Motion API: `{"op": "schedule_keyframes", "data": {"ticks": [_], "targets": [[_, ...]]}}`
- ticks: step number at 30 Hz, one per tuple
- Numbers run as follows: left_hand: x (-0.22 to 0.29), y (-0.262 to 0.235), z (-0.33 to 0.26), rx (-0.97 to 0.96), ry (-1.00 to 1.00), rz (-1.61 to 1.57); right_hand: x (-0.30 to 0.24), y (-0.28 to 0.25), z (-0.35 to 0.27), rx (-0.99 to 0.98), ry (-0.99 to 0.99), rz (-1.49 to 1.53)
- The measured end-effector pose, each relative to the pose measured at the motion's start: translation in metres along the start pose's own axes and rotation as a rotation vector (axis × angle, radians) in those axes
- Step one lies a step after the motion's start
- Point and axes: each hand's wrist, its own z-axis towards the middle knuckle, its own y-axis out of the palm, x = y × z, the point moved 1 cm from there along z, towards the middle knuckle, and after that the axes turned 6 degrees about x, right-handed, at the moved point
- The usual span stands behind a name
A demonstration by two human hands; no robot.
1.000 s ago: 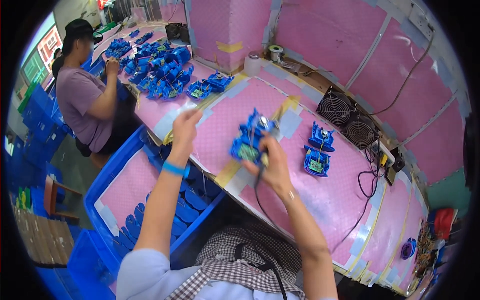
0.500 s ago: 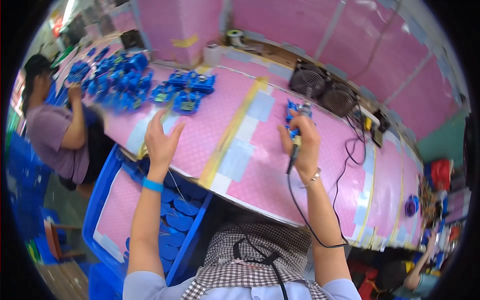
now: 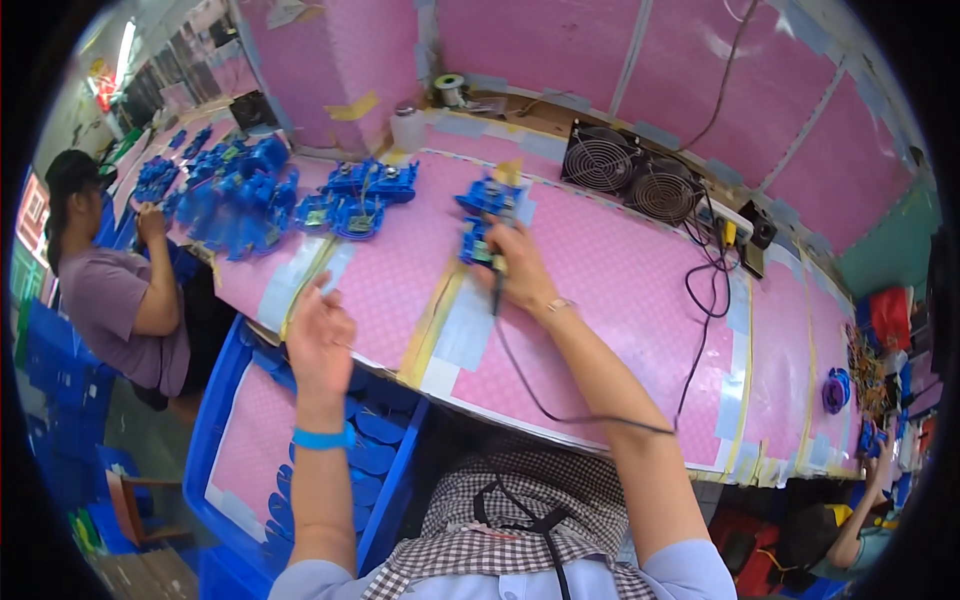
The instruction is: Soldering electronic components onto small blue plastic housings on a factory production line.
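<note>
My right hand (image 3: 520,265) is closed round the handle of a corded soldering iron (image 3: 499,280), with the black cable trailing back over the table to my forearm. Just beyond its fingers, blue plastic housings (image 3: 489,196) lie on the yellow and white tape strip; the hand partly covers them, and whether it also grips one is hidden. My left hand (image 3: 320,340), blurred a little, hovers over the table's front edge with loosely bent fingers apart and nothing visible in it. Beyond it sit more blue housings with green circuit boards (image 3: 358,215).
A large heap of blue housings (image 3: 235,195) covers the table's left end, near a person (image 3: 120,280) working there. Two black fans (image 3: 600,160), a wire spool (image 3: 450,90) and a white bottle (image 3: 408,130) line the back. Below left, a blue bin (image 3: 205,510) holds flat blue pieces.
My right hand has moved left with the soldering iron, and the blue housings near it now lie farther left. My left hand has drawn back slightly, its fingers more bent.
</note>
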Motion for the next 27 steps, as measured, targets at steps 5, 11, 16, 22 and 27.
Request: {"op": "schedule_keyframes", "data": {"ticks": [5,11,16,22,27], "targets": [[-0.054,0.027,-0.041,-0.246,-0.358,-0.217,-0.026,0.033,0.053,0.115,-0.055,0.101],[-0.076,0.044,-0.090,-0.088,-0.529,-0.114,-0.090,-0.088,-0.013,0.380,0.070,0.159],[-0.130,0.056,-0.087,-0.334,-0.723,-0.223,-0.100,-0.277,-0.131,0.976,0.288,-0.358],[-0.156,0.072,-0.119,-0.574,-0.635,0.278,-0.027,-0.490,-0.287,1.678,0.313,-0.514],[-0.136,0.041,-0.084,-0.648,-1.144,-0.380,0.046,-0.551,-0.335,1.435,0.708,-1.196]]}}
